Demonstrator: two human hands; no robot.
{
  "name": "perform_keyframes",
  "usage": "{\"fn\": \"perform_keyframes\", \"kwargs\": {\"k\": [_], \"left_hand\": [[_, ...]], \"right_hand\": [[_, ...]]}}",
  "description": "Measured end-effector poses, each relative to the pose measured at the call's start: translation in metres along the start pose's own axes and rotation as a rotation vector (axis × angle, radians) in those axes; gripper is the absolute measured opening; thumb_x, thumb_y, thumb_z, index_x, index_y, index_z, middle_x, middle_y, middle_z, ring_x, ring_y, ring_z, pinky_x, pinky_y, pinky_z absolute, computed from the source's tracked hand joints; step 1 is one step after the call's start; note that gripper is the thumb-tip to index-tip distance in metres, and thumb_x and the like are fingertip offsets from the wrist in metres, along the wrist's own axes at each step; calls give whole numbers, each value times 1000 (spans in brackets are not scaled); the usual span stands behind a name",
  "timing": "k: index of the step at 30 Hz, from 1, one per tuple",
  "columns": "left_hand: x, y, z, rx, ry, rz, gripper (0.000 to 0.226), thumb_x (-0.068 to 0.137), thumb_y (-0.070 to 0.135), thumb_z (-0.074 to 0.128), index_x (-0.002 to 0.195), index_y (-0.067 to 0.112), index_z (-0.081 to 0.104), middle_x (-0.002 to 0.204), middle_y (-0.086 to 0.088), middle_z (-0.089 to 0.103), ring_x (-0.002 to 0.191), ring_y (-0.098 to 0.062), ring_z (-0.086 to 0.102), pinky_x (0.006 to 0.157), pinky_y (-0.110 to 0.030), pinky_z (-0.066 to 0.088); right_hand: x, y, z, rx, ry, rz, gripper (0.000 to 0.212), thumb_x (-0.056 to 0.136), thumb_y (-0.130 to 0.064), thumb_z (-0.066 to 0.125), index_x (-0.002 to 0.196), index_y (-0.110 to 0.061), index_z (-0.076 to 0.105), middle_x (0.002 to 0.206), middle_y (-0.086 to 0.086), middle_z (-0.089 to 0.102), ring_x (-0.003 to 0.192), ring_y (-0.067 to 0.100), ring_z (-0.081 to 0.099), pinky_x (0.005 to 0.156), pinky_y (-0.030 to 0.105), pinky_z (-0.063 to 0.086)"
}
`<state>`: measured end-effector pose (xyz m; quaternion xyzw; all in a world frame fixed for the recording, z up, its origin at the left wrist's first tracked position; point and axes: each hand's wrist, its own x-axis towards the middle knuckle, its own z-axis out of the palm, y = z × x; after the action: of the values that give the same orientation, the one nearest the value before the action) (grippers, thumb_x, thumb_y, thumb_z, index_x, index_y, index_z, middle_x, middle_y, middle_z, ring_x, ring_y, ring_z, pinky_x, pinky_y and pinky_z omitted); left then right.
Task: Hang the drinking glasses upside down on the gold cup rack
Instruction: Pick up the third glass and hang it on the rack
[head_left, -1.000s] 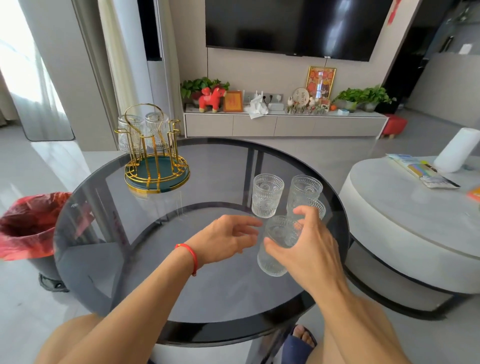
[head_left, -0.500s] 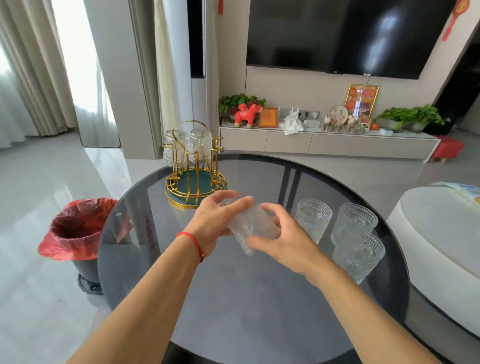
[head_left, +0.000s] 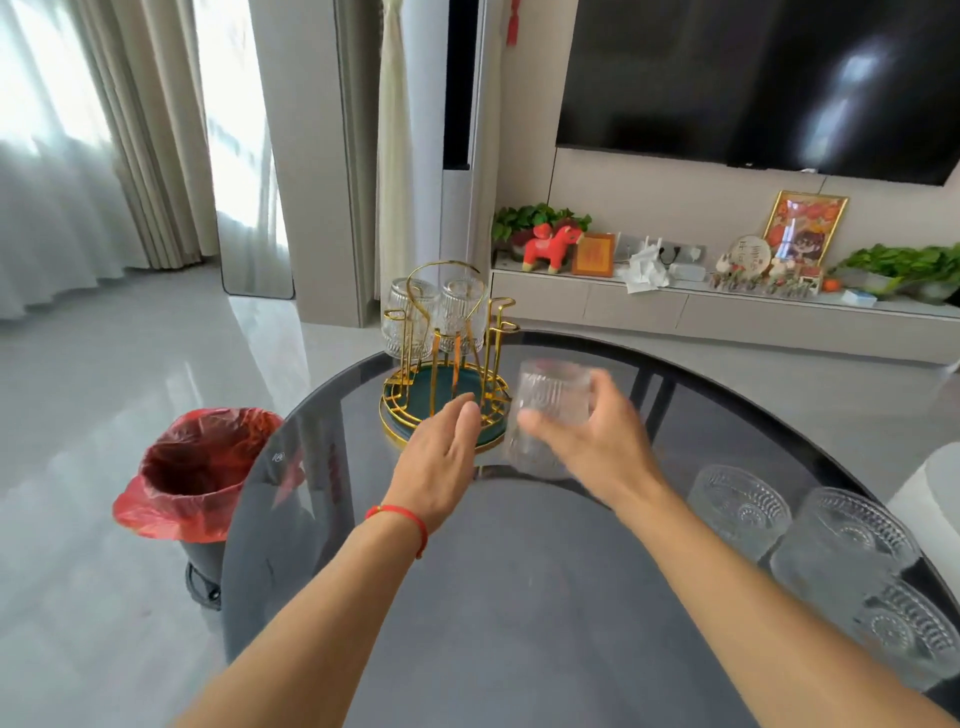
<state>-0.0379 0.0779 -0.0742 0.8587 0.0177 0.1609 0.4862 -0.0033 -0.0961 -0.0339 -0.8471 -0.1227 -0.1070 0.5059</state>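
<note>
Held glass (head_left: 550, 410) motion-blurred, part behind right hand (head_left: 597, 447); nearest table glass (head_left: 904, 644) cut by right edge.

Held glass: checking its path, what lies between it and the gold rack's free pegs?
Head view: nothing between the held glass and the gold rack pegs; left hand hovers beside.

glass (head_left: 545, 415) in right hand (head_left: 597, 441): clear, ribbed, blurred | gold cup rack (head_left: 447, 364) just beyond grip: shiny gold metal wire, matt teal tray | table (head_left: 519, 597) under grip: dark smoked glass, glossy | glasses (head_left: 737, 509) right of grip: clear, embossed | wrist cord (head_left: 402, 517): red string
</note>
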Motion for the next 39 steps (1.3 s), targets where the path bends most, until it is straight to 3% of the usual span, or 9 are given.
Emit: {"fn": "perform_keyframes", "kwargs": {"k": [4,7,10,18,24,29,34,39], "left_hand": [[10,-30,12,228,-92,-39,54,108,40,27,155,14,37,165,-6,31,155,-21,16,124,-30,6],[12,-46,22,341,-131,-58,57,107,43,27,158,18,29,169,-3,22,157,-22,5,127,-43,8],[14,-54,24,404,-157,-43,58,106,43,29,158,18,27,169,-1,22,157,-22,3,126,-44,12],[21,-61,17,396,-238,-87,62,104,37,36,161,24,16,171,4,11,157,-18,-4,126,-50,14],[21,-60,16,406,-271,-95,67,104,36,40,162,25,8,171,5,3,157,-18,-7,126,-49,13],[22,-57,15,406,-276,-95,69,102,34,41,162,25,8,171,4,2,157,-18,-8,126,-49,12],[20,-55,14,351,-270,-114,72,101,31,43,162,26,5,172,2,2,157,-20,-5,126,-49,14],[20,-52,14,316,-260,-148,75,100,30,45,162,27,1,172,-2,2,157,-21,0,126,-48,16]], "right_hand": [[46,-14,-3,54,139,-35,65,60,-59,80,114,-36,53,104,-17,67,93,3,65,73,28,54],[80,-28,-3,91,240,-73,70,61,-55,83,119,-31,53,109,-11,66,97,10,65,78,30,55],[115,-41,0,126,278,-75,73,62,-52,83,125,-29,52,110,-11,63,100,11,63,70,22,50],[178,-42,34,92,179,0,89,69,-41,89,144,-24,45,137,3,56,123,23,53,91,34,45],[198,-36,53,77,155,51,89,66,-41,91,141,-24,48,133,4,58,118,24,55,88,34,47],[203,-27,60,-55,90,71,94,64,-42,89,146,-23,46,140,6,55,125,27,52,93,36,46],[198,-18,66,-55,-21,97,92,55,-39,87,140,-33,51,139,0,54,109,19,49,76,32,43],[197,-12,71,-55,-95,143,88,52,-28,88,133,-32,54,128,-1,56,110,23,57,85,39,55]]}}
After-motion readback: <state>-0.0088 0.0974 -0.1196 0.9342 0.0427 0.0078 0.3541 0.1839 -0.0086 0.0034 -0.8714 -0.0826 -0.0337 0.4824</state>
